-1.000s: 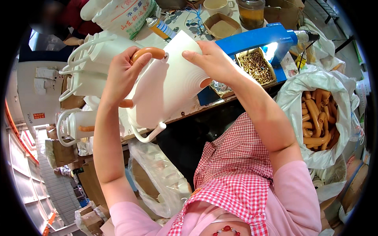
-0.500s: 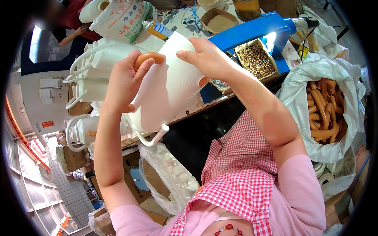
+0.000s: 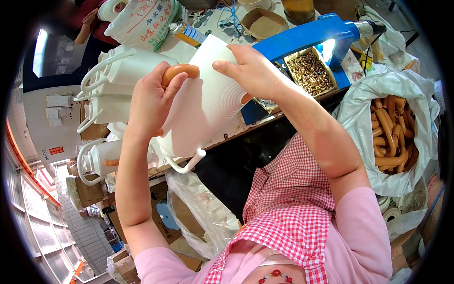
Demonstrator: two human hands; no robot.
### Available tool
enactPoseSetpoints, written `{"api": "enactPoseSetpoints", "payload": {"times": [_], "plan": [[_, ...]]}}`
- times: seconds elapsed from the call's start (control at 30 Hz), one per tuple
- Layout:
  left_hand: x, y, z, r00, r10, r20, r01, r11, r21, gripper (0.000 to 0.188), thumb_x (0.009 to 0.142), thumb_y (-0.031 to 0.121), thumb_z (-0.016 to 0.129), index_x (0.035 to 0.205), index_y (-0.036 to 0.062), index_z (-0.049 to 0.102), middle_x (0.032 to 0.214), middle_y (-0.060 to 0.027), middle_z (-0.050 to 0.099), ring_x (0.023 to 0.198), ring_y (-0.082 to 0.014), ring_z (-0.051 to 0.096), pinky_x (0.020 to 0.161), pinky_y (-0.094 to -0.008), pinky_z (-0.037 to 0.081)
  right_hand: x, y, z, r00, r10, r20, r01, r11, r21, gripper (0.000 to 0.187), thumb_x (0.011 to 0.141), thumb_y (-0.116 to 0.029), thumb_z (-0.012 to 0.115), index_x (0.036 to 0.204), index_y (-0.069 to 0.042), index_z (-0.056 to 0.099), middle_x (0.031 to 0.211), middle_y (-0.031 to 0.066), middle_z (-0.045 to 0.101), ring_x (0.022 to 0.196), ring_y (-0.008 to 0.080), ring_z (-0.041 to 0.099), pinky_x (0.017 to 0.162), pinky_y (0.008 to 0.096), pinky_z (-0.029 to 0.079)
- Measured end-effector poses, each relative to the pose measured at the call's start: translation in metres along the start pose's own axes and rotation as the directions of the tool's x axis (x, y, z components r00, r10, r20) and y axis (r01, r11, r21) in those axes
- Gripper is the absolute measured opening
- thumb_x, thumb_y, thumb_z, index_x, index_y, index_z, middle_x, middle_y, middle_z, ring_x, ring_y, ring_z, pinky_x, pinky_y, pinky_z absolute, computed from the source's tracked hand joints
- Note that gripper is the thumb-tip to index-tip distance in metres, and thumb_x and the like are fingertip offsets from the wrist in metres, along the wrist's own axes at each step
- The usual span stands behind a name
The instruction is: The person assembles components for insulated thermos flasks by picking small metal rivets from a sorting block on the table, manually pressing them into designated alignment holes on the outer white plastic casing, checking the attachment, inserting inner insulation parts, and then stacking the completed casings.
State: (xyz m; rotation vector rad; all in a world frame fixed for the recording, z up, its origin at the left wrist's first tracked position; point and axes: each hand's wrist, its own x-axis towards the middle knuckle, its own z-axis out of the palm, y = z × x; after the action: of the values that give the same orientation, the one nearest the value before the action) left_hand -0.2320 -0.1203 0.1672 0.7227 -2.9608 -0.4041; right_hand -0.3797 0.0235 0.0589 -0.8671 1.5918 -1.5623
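Observation:
A white plastic watering can (image 3: 201, 106) lies tilted between my hands, its thin curved spout (image 3: 191, 161) pointing down toward me. My left hand (image 3: 153, 97) is closed round a curved tan handle (image 3: 182, 71) that lies against the can's body; most of the handle is hidden by my fingers. My right hand (image 3: 248, 68) grips the can's upper right side, thumb in front and fingers hidden behind. Below that hand, ridged rings show on the can.
More white cans (image 3: 113, 75) are stacked at left. A blue machine arm (image 3: 302, 38) with a bright light reaches over a box of brass-coloured screws (image 3: 309, 73). At right, a white sack (image 3: 359, 109) holds tan handles (image 3: 390, 128). A spray can (image 3: 187, 34) stands behind. Another person's hand (image 3: 90, 18) shows far left.
My hands keep their hold on the can and handle with hardly any shift. The view has moved slightly, and the other person's hand at far left has risen.

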Motion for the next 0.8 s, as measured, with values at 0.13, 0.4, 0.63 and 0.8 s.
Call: {"api": "enactPoseSetpoints", "payload": {"times": [0.13,0.4,0.63,0.8], "plan": [[0.000,-0.002,-0.002,1.000,-0.024,0.003,0.024,1.000,0.008,0.033,0.099,0.035,0.064,0.098,0.0017,0.062,0.068,-0.0147,0.059,0.059,-0.0271,0.052,0.060,-0.0383,0.044,-0.001,-0.002,0.003,1.000,-0.007,-0.005,0.007,1.000,0.022,0.048,0.097,-0.033,0.058,0.129,0.003,0.058,0.106,0.0192,0.069,0.080,0.0303,0.073,0.049,0.0359,0.060],[0.000,0.015,0.001,0.997,-0.078,0.001,0.078,0.997,0.019,0.034,0.098,0.035,0.065,0.103,0.0011,0.066,0.081,-0.0188,0.068,0.070,-0.0299,0.063,0.067,-0.0384,0.050,-0.002,0.005,-0.002,0.999,-0.021,-0.036,0.023,0.999,0.048,0.049,0.095,-0.034,0.062,0.128,0.002,0.059,0.104,0.0190,0.070,0.077,0.0307,0.074,0.047,0.0370,0.059],[-0.011,-0.054,-0.018,0.988,0.048,0.146,-0.044,0.999,-0.028,0.032,0.105,0.019,0.051,0.127,0.0005,0.065,0.118,-0.0091,0.069,0.112,-0.0180,0.063,0.100,-0.0312,0.045,-0.038,0.038,0.024,0.607,-0.558,-0.565,0.485,0.824,-0.294,0.028,0.083,-0.022,0.072,0.101,-0.003,0.061,0.088,0.0155,0.067,0.084,0.0367,0.067,0.074,0.0450,0.054],[-0.080,-0.012,-0.022,0.908,-0.386,0.164,0.392,0.920,-0.006,0.033,0.106,0.025,0.050,0.126,0.0049,0.067,0.101,-0.0044,0.070,0.072,-0.0096,0.057,0.063,-0.0286,0.048,-0.256,0.114,-0.047,0.759,-0.556,-0.339,0.399,0.808,-0.433,0.014,0.082,-0.008,0.074,0.094,-0.007,0.068,0.087,0.0075,0.069,0.075,0.0240,0.068,0.066,0.0350,0.053]]}}
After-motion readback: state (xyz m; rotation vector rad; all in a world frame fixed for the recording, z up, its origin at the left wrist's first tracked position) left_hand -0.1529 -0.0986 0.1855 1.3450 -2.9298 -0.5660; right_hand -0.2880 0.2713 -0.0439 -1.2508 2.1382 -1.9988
